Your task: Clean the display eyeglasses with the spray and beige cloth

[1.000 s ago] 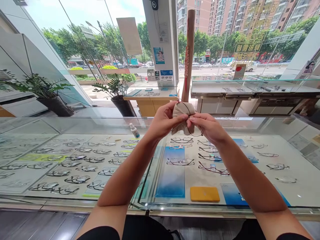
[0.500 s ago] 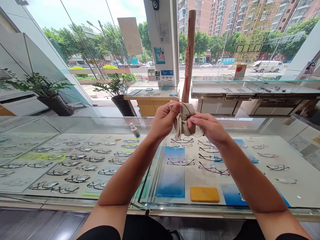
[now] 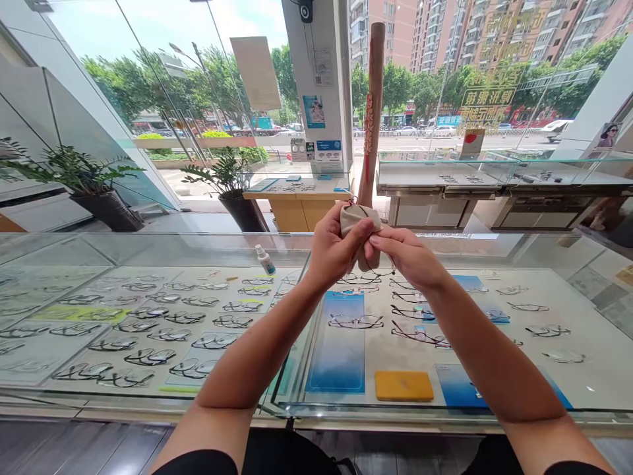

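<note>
My left hand [image 3: 332,249] is closed around a beige cleaning cloth [image 3: 357,216], thumb pressing the cloth from the front. My right hand [image 3: 405,258] pinches a pair of thin dark-framed glasses [image 3: 382,269], part of which is wrapped inside the cloth. Both hands are raised above the glass display counter [image 3: 208,245], touching each other at the cloth. One lens is hidden by the cloth.
Under the counter glass lie several rows of glasses [image 3: 163,315], blue mats [image 3: 336,343] and a yellow pad [image 3: 403,385]. A small spray bottle [image 3: 266,259] stands on the counter left of my hands. A wooden post [image 3: 372,112], potted plants [image 3: 232,185] and other counters [image 3: 445,181] stand behind.
My left hand gathered the loose cloth back over the glasses and closed round it, thumb now pressing in front. Both hands stayed raised at about the same place.
</note>
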A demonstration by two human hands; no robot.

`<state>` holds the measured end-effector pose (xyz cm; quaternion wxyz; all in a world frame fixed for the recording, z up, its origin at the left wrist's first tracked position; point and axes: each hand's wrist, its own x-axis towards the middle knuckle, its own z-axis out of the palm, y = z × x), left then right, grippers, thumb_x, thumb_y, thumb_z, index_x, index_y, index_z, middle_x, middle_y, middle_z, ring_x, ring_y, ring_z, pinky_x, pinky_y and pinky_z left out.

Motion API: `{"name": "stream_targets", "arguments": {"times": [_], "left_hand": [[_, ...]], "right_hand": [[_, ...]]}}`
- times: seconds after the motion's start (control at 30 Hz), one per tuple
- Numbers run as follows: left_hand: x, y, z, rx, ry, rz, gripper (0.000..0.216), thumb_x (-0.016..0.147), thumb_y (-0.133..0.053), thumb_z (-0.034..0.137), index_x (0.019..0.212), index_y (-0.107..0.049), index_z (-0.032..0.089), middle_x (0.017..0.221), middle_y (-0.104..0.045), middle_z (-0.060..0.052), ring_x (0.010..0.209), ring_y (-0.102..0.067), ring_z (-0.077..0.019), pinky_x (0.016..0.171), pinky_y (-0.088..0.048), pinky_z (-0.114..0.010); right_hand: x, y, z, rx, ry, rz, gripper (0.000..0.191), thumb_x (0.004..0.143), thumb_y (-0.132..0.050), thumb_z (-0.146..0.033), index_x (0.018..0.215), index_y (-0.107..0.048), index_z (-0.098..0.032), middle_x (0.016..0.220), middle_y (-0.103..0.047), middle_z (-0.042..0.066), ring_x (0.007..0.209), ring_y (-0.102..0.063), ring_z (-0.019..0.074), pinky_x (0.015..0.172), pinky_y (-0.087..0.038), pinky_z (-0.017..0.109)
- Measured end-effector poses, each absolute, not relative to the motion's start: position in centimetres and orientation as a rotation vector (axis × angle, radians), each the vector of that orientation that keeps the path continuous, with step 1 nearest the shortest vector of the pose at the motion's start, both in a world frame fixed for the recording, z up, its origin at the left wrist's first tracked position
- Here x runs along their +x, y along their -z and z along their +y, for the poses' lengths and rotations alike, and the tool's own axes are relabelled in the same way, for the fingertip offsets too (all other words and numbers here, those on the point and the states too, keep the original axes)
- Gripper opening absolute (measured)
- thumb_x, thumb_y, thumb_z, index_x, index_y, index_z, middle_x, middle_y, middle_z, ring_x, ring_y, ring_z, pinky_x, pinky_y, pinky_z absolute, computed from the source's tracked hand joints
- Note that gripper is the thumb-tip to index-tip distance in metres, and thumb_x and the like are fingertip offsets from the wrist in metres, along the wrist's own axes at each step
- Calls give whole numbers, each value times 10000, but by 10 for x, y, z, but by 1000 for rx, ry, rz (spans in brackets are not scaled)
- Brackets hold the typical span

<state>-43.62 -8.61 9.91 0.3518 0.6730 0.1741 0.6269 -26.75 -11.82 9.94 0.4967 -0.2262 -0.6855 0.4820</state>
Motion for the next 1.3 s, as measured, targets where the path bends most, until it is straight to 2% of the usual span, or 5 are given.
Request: {"name": "stream_targets", "arguments": {"times": [0.2,0.4,0.7,1.03,1.3], "left_hand": [[-434,-96,-85,1706,-1849,560,580,1013,-720,738,753,-593,235,675,-524,13,631,-439,-131,605,-414,-310],[-443,-98,-59,1538,-1490,523,590,957,-737,795,821,-693,223,709,-670,-18,677,-621,-151,622,-512,-289],[-488,-117,-39,1715,-1412,743,574,844,-841,763,863,-775,193,808,-777,-54,726,-693,-174,683,-551,-279],[-535,-110,-3,2393,-755,1622,346,957,-595,378,1064,-886,223,1130,-881,-110,1021,-768,-300,911,-563,-372],[-534,-77,26,2365,-213,1775,183,797,-689,211,837,-868,223,913,-871,-90,849,-759,-269,764,-534,-337]], "right_hand": [[-278,-96,-119,-522,-1105,-1719,391,994,-737,-531,758,-767,-221,942,-611,39,871,-557,193,874,-492,389],[-268,-94,-110,-642,-1126,-1558,364,948,-763,-563,774,-774,-244,862,-622,29,838,-529,201,869,-491,390],[-235,-104,-102,-655,-999,-1463,263,990,-739,-468,819,-826,-288,1363,-737,85,1420,-586,306,1219,-462,513],[-235,-109,-108,-674,-1001,-1464,236,986,-745,-463,877,-858,-287,1012,-826,74,1086,-726,268,1146,-519,521],[-233,-110,-110,-629,-1016,-1448,225,972,-750,-430,848,-859,-277,964,-815,71,1002,-730,247,1089,-555,500]]}}
